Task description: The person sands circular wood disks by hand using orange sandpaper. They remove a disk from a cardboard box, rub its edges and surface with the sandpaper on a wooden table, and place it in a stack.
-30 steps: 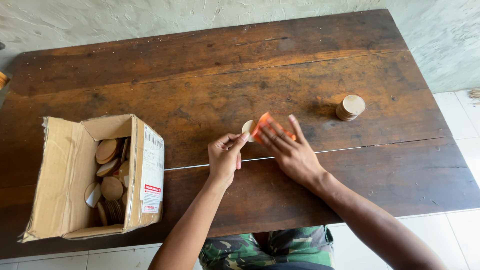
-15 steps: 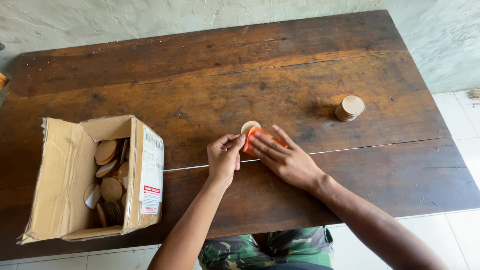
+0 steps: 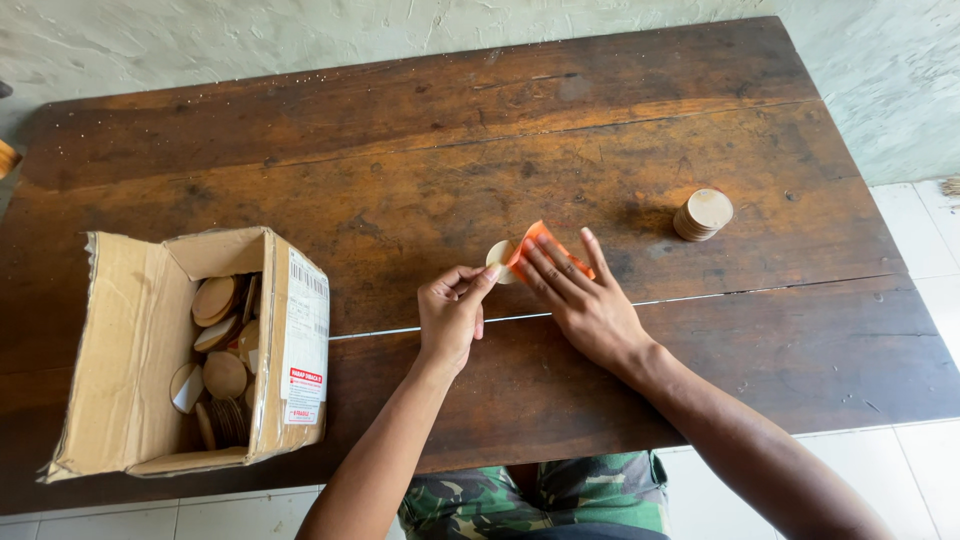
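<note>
Head: dark wooden table (image 3: 420,170) (tiled floor (image 3: 930,240)).

Most of the dark wooden table (image 3: 420,130) is left bare: the whole upper band of the frame, from upper left to upper right, is unobstructed, and so is the lower right part of the tabletop. The lower left is taken up by an open cardboard box (image 3: 130,350) filled with round wooden discs (image 3: 222,340); passage there is blocked by its raised walls and flaps. At right of centre a small stack of discs (image 3: 703,214) is stood, well apart from the box. Between the two, mid-frame, the way is occupied by the left hand (image 3: 450,315) and right hand (image 3: 585,300), held together over an orange sheet (image 3: 535,240).
</note>
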